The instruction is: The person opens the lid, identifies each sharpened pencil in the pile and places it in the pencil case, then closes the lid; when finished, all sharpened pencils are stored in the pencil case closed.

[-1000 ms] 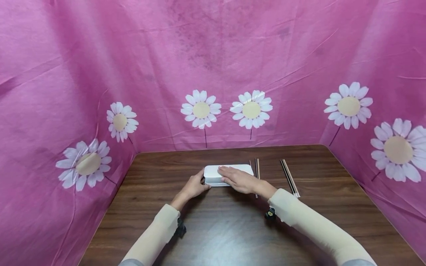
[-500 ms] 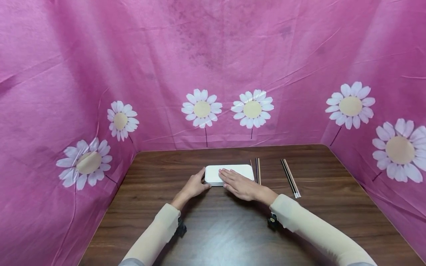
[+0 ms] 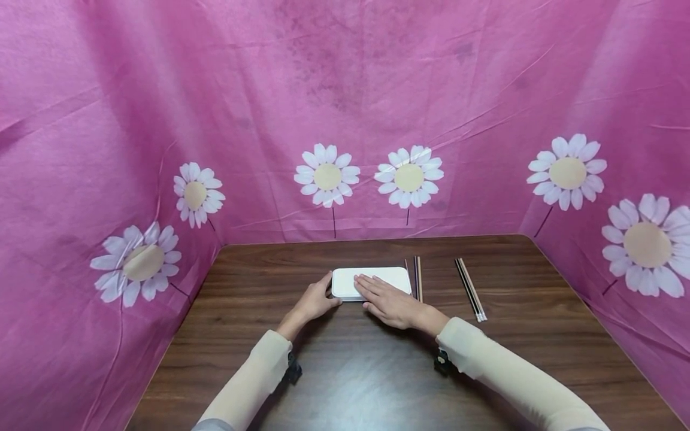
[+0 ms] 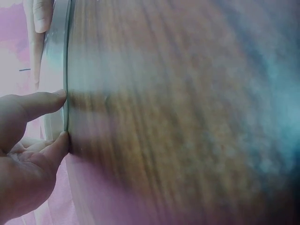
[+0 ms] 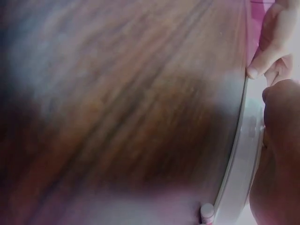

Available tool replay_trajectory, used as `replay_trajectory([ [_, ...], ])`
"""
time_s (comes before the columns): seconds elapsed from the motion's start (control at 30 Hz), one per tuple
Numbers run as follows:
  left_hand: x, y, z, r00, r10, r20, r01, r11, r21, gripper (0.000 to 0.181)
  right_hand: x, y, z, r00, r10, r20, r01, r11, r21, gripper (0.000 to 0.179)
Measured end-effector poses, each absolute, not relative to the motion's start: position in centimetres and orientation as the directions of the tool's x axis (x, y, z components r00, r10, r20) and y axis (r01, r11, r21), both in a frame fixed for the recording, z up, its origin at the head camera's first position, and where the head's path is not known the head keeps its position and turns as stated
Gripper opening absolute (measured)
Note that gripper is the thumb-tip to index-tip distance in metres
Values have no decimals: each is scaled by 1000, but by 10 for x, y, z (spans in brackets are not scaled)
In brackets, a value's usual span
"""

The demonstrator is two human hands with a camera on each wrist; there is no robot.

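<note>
A white rectangular case (image 3: 345, 283) with rounded corners lies on the wooden table, its lid down flush. My left hand (image 3: 314, 301) holds its left end, the thumb at the front corner and the fingers round the end. In the left wrist view the thumb and a fingertip touch the low edge of the case (image 4: 54, 70). My right hand (image 3: 392, 301) rests on the lid with straight fingers pressed flat, covering the front right part. In the right wrist view the front wall of the case (image 5: 239, 159) shows beneath that hand. What is inside is hidden.
Close to the right end of the case lie pencils (image 3: 419, 278), partly hidden by the right hand. Farther right is another group of pencils (image 3: 471, 290), dark and natural wood, with pale ends nearest me. A pink flowered cloth (image 3: 366, 221) hangs behind the table (image 3: 259, 257).
The lid has come down from slightly raised to flush, with the right hand lowering on it and shifting a little toward me. The left hand stays at the left end.
</note>
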State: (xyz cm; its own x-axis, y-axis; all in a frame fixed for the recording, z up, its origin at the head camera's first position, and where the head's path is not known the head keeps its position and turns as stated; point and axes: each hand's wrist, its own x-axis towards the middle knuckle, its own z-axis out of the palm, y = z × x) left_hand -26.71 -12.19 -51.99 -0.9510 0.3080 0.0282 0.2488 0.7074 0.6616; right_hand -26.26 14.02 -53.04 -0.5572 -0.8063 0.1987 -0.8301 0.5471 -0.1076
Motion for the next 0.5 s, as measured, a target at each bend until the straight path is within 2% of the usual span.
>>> replay_trajectory([
  [0.5,-267,-122,-520,-945,322,52,275,703,656,86,-262,140,-533,-558,-797,232,-830,541,-139,58],
])
